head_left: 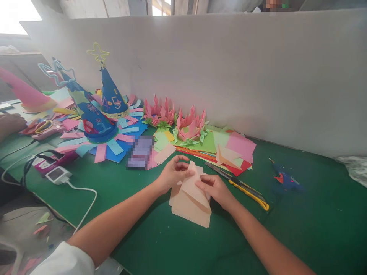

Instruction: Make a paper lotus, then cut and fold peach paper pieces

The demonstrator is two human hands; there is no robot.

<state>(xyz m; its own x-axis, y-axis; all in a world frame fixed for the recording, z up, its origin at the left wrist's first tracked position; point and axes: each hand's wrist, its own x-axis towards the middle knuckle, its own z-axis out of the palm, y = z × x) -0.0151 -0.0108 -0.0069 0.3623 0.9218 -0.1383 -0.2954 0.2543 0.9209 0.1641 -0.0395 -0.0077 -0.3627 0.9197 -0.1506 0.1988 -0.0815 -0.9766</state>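
Both my hands grip one sheet of peach paper (192, 188), partly folded to a point at its top. My left hand (175, 173) pinches it near the tip from the left. From the right, my right hand (215, 188) holds its edge between thumb and fingers. Beneath it lies a small stack of peach paper sheets (190, 214) on the green table (143, 233). A utility knife (249, 191) with a yellow and black handle rests just right of my hands, its blade pointing to the upper left.
Pink paper crowns (190, 128) stand behind coloured paper sheets (241, 147). Blue cone hats (96, 118) occupy the left side, near a power strip (54, 162) with a white charger (59, 175). A white partition (243, 76) rises behind. Another person's hand (11, 124) is at far left.
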